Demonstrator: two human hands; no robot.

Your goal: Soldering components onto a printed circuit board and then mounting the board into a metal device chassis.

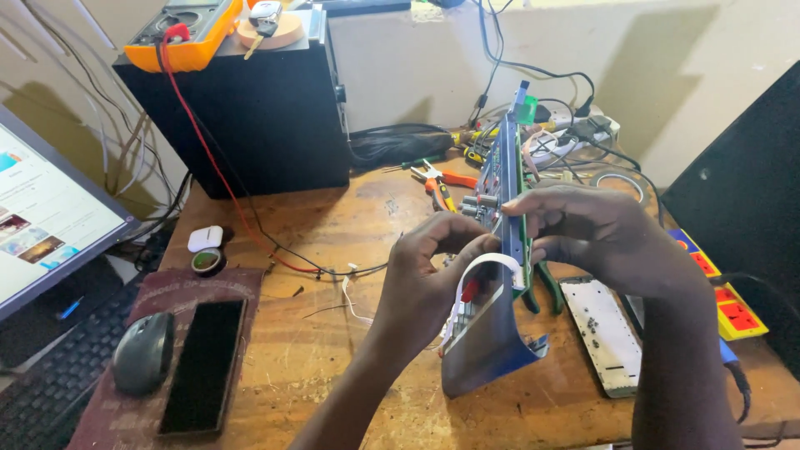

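I hold a long blue circuit board [505, 171] upright on its edge over the wooden table [317, 350]. My right hand [596, 237] grips the board from the right side near its middle. My left hand [433, 279] pinches the board's left face, fingers at a white flat ribbon cable [487, 265] that loops down from it. A grey metal panel [487, 342] hangs below the board, resting on the table. Small knobs stick out of the board's left face above my fingers.
A black speaker box [250, 117] with an orange multimeter [187, 33] on top stands at the back left. Pliers [442, 185], cables and a power strip [583, 133] lie behind. A phone [204, 362], mouse [143, 352], keyboard [50, 379] and monitor [42, 217] sit left. A white plate [604, 333] lies right.
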